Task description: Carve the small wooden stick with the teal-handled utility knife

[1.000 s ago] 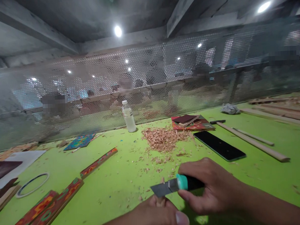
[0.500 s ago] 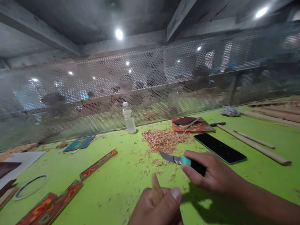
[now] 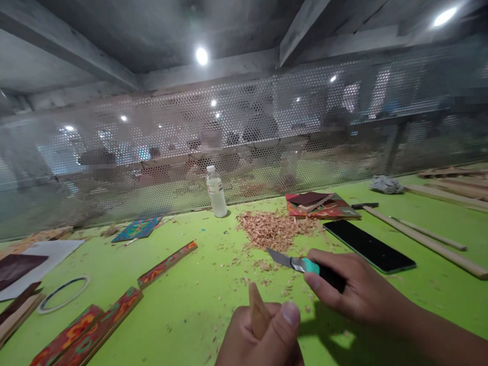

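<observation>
My left hand (image 3: 262, 341) is closed around a piece of wood (image 3: 259, 313); only its tapered tip sticks up past the fist, and the rest is hidden. To the right, my right hand (image 3: 347, 280) grips the black and teal handle of a utility knife (image 3: 286, 259). The knife's grey blade points left, over the green table, apart from the wood. Just beyond the blade lies a heap of wood shavings (image 3: 272, 229), with loose curls scattered between the heap and my left hand.
A water bottle (image 3: 216, 192) stands by the perforated metal screen (image 3: 178, 153). Right of the shavings lie a phone (image 3: 368, 246) and a hammer (image 3: 430, 242). Painted wooden strips (image 3: 89, 341) and a white ring (image 3: 63, 295) are at left. Beyond lies a crumpled grey cloth (image 3: 385, 185).
The whole scene has shifted slightly right in view. Both hands keep the same grips, and the knife stays apart from the wood.
</observation>
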The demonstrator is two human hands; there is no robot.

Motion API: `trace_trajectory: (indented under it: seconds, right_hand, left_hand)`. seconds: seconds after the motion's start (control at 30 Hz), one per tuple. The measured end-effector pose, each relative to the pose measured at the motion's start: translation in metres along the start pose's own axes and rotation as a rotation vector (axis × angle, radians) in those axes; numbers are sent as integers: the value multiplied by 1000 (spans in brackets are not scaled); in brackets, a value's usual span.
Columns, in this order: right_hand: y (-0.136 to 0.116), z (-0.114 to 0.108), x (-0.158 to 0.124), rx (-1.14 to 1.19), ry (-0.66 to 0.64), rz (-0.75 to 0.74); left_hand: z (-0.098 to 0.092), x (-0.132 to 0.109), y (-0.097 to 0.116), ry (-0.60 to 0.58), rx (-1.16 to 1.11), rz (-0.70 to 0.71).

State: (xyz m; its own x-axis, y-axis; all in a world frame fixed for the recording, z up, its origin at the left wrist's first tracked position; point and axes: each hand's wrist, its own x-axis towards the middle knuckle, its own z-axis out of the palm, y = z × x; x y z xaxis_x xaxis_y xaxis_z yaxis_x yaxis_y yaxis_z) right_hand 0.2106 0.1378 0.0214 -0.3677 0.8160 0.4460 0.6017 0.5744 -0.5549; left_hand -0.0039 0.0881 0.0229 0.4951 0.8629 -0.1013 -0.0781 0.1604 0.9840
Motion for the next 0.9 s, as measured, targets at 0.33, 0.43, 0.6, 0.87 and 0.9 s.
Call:
trace_trajectory:
  seconds: [0.33,0.43,0.6,0.87,0.9]
  right_hand:
    - [-2,2,-2,245,-79,134]
    - [-7,6,-2,409,-172,192]
    - [-17,23,-5,633,-277,244]
    - [-21,29,1,710,-242,194]
    - [-22,28,1,719,-243,179]
  left_hand:
    - [1,5,-8,40,-57,44]
    - [2,9,-14,79,-38,85]
    - [3,19,-21,162,-42,171]
    - [9,35,-3,382,-65,280]
    - [11,37,0,395,-58,289]
